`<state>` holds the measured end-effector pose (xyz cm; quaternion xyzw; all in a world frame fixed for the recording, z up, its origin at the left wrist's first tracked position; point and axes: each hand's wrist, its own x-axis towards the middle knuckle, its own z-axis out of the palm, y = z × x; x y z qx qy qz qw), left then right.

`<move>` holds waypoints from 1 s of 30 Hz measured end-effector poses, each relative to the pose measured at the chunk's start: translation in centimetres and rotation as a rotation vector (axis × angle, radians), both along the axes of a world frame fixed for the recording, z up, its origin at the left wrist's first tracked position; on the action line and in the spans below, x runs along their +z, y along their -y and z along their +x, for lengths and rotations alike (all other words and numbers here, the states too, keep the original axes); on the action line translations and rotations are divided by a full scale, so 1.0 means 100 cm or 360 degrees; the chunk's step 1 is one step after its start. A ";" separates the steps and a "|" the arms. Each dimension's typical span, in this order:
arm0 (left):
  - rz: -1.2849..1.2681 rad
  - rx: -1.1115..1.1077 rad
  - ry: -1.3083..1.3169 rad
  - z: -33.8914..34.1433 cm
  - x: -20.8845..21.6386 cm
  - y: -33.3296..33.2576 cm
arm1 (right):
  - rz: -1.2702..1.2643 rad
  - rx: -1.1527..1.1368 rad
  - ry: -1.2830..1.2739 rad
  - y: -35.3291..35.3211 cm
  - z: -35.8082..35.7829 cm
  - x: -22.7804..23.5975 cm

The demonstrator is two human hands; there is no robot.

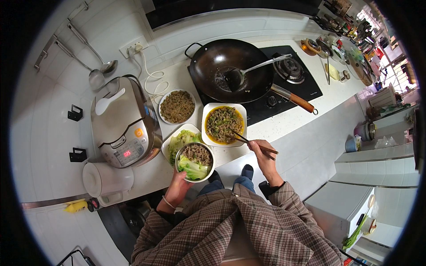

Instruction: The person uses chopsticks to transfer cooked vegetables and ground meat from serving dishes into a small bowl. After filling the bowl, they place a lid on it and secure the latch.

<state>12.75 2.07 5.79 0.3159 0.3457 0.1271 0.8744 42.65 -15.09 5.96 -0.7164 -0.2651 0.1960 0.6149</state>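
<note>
My left hand [176, 186] is closed on the rim and side of a small round bowl [212, 167] that holds lettuce leaves and minced meat. In my right hand [265, 163] is a pair of dark chopsticks [242, 139]. Their tips reach into the minced meat with green bits and oily sauce [225, 124] in a square white dish [239, 142]. A plate of lettuce [181, 141] lies partly hidden behind the bowl. Farther back, a round plate [193, 116] carries brown minced food [177, 107].
A wok [213, 57] with a ladle [266, 63] sits on the black stove [306, 86], its wooden handle jutting right. To the left stand a rice cooker [146, 142] with a white rice paddle [111, 102] on its lid and a white jug [106, 177]. Two ladles hang on the wall.
</note>
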 end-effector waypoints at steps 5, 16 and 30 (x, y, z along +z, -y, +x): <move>0.0010 -0.0020 0.0055 0.005 0.007 0.001 | -0.0083 0.0118 0.0440 -0.004 -0.008 0.004; 0.0038 -0.0020 0.0036 0.012 0.016 0.001 | -0.0149 0.0130 0.0557 0.008 -0.009 0.014; 0.0010 -0.0050 0.0018 0.012 0.010 0.002 | 0.0044 0.0030 -0.0171 0.014 0.001 0.019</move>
